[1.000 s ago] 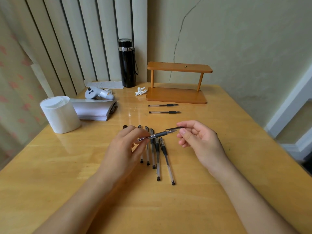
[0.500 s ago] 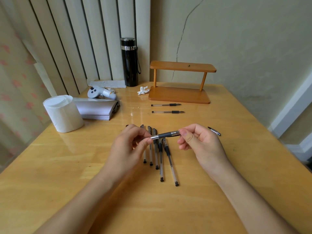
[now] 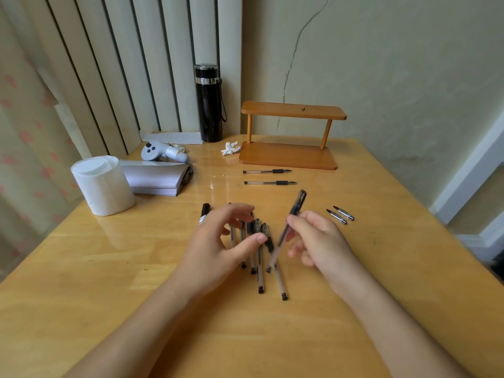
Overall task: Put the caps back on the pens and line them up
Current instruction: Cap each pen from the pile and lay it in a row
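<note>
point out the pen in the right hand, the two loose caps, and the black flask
pen in the right hand point(image 3: 296, 207), head view, on its capped upper end
two loose caps point(image 3: 336, 216), head view, on the nearer cap's middle
black flask point(image 3: 209, 110), head view, on the middle of its body

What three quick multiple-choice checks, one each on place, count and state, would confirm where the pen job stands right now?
1. Where do the two loose caps lie?
A. right of the right hand
B. on the wooden shelf
C. beside the tissue roll

2. How many uncapped pens lie in front of the wooden shelf?
A. one
B. two
C. four

3. What does the right hand hold?
A. nothing
B. a loose cap
C. a capped pen

Answers: 1 A, they rest on the table past that hand. 2 B, a parallel pair of uncapped pens. 3 C, the capped pen is pinched there, cap end up.
</note>
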